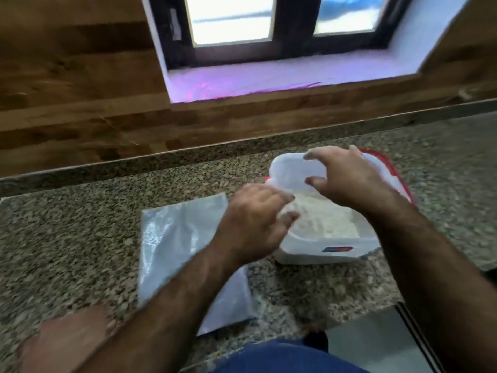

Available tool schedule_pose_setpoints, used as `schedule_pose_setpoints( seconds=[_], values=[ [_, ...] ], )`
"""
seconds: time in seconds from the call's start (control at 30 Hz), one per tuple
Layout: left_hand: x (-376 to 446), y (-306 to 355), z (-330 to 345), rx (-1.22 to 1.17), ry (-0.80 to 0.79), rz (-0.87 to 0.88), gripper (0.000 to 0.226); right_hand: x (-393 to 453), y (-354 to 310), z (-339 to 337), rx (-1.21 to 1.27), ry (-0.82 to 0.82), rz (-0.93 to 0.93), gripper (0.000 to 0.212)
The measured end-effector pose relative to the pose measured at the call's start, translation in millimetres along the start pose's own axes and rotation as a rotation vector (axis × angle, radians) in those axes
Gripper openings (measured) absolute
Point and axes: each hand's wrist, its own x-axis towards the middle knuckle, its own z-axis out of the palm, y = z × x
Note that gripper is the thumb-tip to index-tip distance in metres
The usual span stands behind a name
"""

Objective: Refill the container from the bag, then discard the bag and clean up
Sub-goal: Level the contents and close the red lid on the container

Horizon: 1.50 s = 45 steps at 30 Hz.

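Observation:
A translucent white plastic container (317,250) with a small red and blue label sits on the speckled granite surface (80,224), holding a pale powdery or grainy fill (330,219). My right hand (349,181) grips a translucent lid (290,170) with red clips (390,168), tilted over the container's far half. My left hand (252,219) holds the container's left rim, thumb over the edge. A flat, clear plastic bag (172,238) lies on the granite just left of the container, partly under my left forearm.
A raised granite ledge (188,154) and a wood-panelled wall (67,90) with a dark-framed window (290,28) stand behind. A bare foot (67,337) rests at the lower left. The granite ends at a drop (376,340) at the lower right.

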Motion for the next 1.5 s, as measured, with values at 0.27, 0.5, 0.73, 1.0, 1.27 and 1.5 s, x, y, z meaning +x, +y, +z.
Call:
schedule_pose_setpoints(
  seconds=[0.27, 0.5, 0.73, 1.0, 1.27, 1.5],
  values=[
    [67.1, 70.2, 97.2, 0.187, -0.692, -0.219, 0.083, 20.2, 201.8, 24.7, 0.386, 0.001, 0.258, 0.026],
    [66.1, 63.6, 112.9, 0.203, -0.77, -0.51, 0.1, 16.5, 296.9, 146.4, 0.407, -0.118, 0.182, 0.042],
    [69.4, 75.9, 113.7, 0.229, -0.753, -0.64, 0.104, 5.5, 304.3, 203.9, 0.04, -0.102, 0.082, 0.022],
    [65.1, 95.3, 120.3, 0.171, -0.655, -0.724, 0.101, 22.7, 298.1, 176.5, 0.251, 0.419, 0.033, 0.035],
    [59.0, 102.8, 119.8, 0.021, -0.41, -0.745, 0.086, 45.2, 266.3, 65.5, 0.501, 0.737, -0.148, 0.033],
    [87.4, 79.8, 88.8, 0.026, 0.161, -0.659, 0.094, 28.8, 215.7, -46.0, 0.788, 0.944, -0.488, 0.03]
  ],
)
